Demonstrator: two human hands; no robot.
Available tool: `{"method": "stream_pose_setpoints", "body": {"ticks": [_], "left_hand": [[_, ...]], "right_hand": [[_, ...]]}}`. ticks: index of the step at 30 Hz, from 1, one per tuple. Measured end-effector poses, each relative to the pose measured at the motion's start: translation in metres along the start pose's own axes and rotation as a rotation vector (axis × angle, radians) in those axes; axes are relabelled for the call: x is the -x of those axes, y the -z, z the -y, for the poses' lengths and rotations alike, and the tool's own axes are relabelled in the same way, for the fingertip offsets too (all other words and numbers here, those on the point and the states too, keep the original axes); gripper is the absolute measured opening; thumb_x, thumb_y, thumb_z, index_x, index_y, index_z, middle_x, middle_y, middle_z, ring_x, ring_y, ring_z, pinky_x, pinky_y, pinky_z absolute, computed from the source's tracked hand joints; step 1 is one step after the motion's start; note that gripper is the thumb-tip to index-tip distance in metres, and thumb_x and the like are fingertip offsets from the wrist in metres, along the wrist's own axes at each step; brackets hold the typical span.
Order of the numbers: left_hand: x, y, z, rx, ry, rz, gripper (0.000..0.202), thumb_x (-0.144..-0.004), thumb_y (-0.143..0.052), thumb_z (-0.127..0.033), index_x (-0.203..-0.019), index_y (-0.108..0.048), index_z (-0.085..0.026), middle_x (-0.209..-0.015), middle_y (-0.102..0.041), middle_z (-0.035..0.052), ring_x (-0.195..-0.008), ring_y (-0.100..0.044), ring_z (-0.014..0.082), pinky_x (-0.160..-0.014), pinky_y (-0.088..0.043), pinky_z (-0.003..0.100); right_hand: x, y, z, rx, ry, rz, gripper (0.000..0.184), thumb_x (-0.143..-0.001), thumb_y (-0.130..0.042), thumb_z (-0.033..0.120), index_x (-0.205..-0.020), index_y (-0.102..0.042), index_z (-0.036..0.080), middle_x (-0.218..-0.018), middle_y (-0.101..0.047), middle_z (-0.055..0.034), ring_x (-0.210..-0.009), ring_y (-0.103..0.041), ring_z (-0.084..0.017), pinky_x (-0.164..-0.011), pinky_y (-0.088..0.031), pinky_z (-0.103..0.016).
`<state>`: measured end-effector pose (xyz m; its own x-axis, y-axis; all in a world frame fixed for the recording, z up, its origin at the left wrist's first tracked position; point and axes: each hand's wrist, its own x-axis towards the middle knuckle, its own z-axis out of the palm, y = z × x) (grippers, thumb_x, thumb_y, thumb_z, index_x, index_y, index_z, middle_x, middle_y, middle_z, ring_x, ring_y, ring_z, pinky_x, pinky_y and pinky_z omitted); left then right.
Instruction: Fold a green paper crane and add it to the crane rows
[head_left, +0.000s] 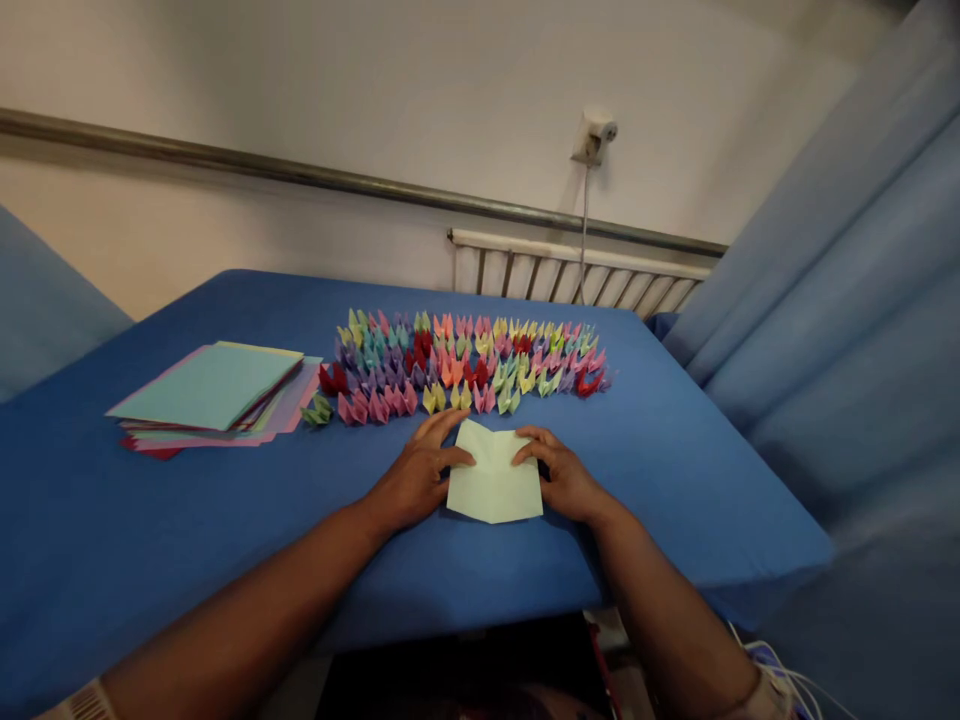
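A pale green sheet of paper [495, 490] with a crease down its middle is between my two hands, near the front of the table. My left hand [424, 465] grips its left edge, the thumb lying on top and the other fingers along the side and behind. On the opposite edge, my right hand [559, 470] holds the paper with thumb and fingers. Just beyond the sheet stand rows of small folded paper cranes [454, 370] in pink, red, yellow, green, blue and purple.
A stack of coloured paper sheets [210, 385] lies to the left on the blue-covered table [300, 560]. Behind the table are a radiator [517, 270], a metal rail [300, 178] and a wall socket with a plug [592, 140]. A blue curtain [847, 250] hangs at the right.
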<state>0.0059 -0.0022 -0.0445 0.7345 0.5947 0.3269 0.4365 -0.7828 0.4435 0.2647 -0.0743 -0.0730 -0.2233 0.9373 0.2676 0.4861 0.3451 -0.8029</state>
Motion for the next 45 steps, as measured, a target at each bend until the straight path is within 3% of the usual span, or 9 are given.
{"method": "stream_pose_setpoints", "body": {"ticks": [7, 10, 17, 19, 21, 24, 29, 35, 45], "left_hand": [[0.000, -0.005, 0.000, -0.021, 0.030, 0.016, 0.013, -0.084, -0.062, -0.021, -0.091, -0.074, -0.021, -0.147, -0.046, 0.0079, -0.141, -0.029, 0.0327, -0.113, -0.031, 0.055], [-0.003, -0.007, 0.006, -0.020, 0.099, 0.019, 0.019, -0.088, -0.058, -0.030, -0.091, -0.074, -0.020, -0.142, -0.052, 0.0091, -0.139, -0.033, 0.0327, -0.113, -0.031, 0.054], [-0.009, -0.012, 0.009, -0.100, 0.249, -0.017, 0.024, -0.086, -0.060, -0.038, -0.079, -0.066, -0.017, -0.121, -0.065, 0.0124, -0.124, -0.048, 0.0331, -0.108, -0.037, 0.053], [-0.009, -0.013, 0.006, -0.108, 0.272, -0.058, 0.019, -0.082, -0.064, -0.035, -0.090, -0.064, -0.017, -0.116, -0.065, 0.0114, -0.117, -0.053, 0.0315, -0.104, -0.041, 0.050], [-0.008, -0.013, 0.001, -0.129, 0.287, -0.111, 0.037, -0.080, -0.065, -0.031, -0.113, -0.058, -0.017, -0.122, -0.062, 0.0126, -0.118, -0.053, 0.0311, -0.104, -0.042, 0.050], [-0.008, -0.016, -0.008, -0.207, 0.233, -0.148, 0.061, -0.082, -0.060, -0.024, -0.139, -0.041, -0.013, -0.144, -0.047, 0.0169, -0.136, -0.039, 0.0324, -0.112, -0.033, 0.052], [-0.008, -0.025, -0.027, -0.135, 0.020, 0.049, 0.055, -0.093, -0.042, -0.021, -0.147, -0.034, -0.016, -0.153, -0.040, 0.0128, -0.146, -0.028, 0.0257, -0.118, -0.026, 0.048], [-0.007, -0.029, -0.043, -0.076, -0.076, 0.282, 0.087, -0.091, -0.043, -0.062, -0.154, -0.014, -0.011, -0.160, -0.021, 0.0186, -0.149, -0.017, 0.0288, -0.120, -0.020, 0.045], [-0.003, -0.025, -0.031, -0.260, 0.128, 0.312, 0.101, -0.082, -0.036, -0.080, -0.149, -0.032, -0.004, -0.156, -0.024, 0.0280, -0.147, -0.014, 0.0399, -0.117, -0.017, 0.053]], "right_hand": [[0.007, 0.004, 0.007, 0.179, -0.044, 0.055, 0.028, -0.073, -0.065, 0.009, -0.097, -0.066, 0.023, -0.137, -0.048, -0.0083, -0.129, -0.046, -0.024, -0.106, -0.036, -0.042], [0.003, 0.003, 0.004, 0.241, -0.097, -0.010, 0.013, -0.081, -0.062, 0.019, -0.093, -0.067, 0.020, -0.130, -0.054, -0.0098, -0.123, -0.050, -0.024, -0.105, -0.037, -0.042], [-0.006, -0.004, 0.002, 0.437, -0.325, -0.143, 0.016, -0.083, -0.060, 0.027, -0.093, -0.066, 0.016, -0.123, -0.060, -0.0130, -0.115, -0.054, -0.027, -0.100, -0.042, -0.044], [-0.005, -0.008, 0.008, 0.520, -0.339, -0.237, 0.032, -0.080, -0.062, 0.027, -0.108, -0.062, 0.012, -0.135, -0.052, -0.0187, -0.125, -0.048, -0.031, -0.103, -0.039, -0.048], [-0.003, -0.014, 0.018, 0.606, -0.286, -0.303, 0.054, -0.081, -0.060, 0.025, -0.132, -0.049, 0.007, -0.149, -0.037, -0.0229, -0.137, -0.035, -0.034, -0.108, -0.034, -0.052], [-0.001, -0.028, 0.034, 0.662, -0.104, -0.160, 0.057, -0.090, -0.047, 0.022, -0.144, -0.039, 0.009, -0.156, -0.032, -0.0166, -0.145, -0.023, -0.031, -0.115, -0.024, -0.052], [-0.002, -0.044, 0.044, 0.639, -0.048, 0.099, 0.063, -0.095, -0.042, 0.033, -0.151, -0.029, 0.006, -0.159, -0.027, -0.0153, -0.149, -0.016, -0.028, -0.120, -0.018, -0.046], [-0.005, -0.046, 0.037, 0.628, -0.106, 0.226, 0.066, -0.096, -0.042, 0.038, -0.153, -0.026, 0.009, -0.159, -0.025, -0.0161, -0.149, -0.017, -0.029, -0.120, -0.017, -0.046], [-0.002, -0.037, 0.028, 0.708, -0.300, 0.009, 0.067, -0.097, -0.036, 0.046, -0.148, -0.034, 0.002, -0.156, -0.029, -0.0230, -0.147, -0.022, -0.034, -0.115, -0.022, -0.051]]}}
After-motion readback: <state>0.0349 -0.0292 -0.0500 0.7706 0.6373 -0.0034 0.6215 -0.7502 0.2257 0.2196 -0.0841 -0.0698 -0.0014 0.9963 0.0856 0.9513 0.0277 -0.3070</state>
